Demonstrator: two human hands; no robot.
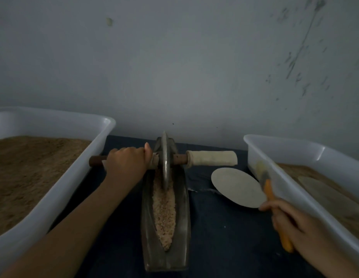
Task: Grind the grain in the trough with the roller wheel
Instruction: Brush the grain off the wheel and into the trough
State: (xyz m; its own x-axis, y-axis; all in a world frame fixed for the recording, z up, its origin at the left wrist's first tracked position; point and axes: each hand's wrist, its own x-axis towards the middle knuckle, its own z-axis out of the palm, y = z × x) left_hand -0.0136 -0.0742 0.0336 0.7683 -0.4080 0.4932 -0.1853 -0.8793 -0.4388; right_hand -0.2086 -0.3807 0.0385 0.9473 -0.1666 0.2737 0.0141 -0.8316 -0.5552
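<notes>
While the left hand [127, 159] grips the axle of the grey metal roller wheel [164, 160] at the far end of the long dark boat-shaped trough [182, 201] of pale crushed grain [164, 209], the right hand [285, 219], gripping an orange-handled brush [271, 199], should drop it and take the cloth-wrapped handle [211, 160] for even rolling.

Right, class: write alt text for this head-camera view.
A left hand grips the roller wheel's axle over a narrow trough of grain; the right hand holds an orange-handled brush between two white tubs.
</notes>
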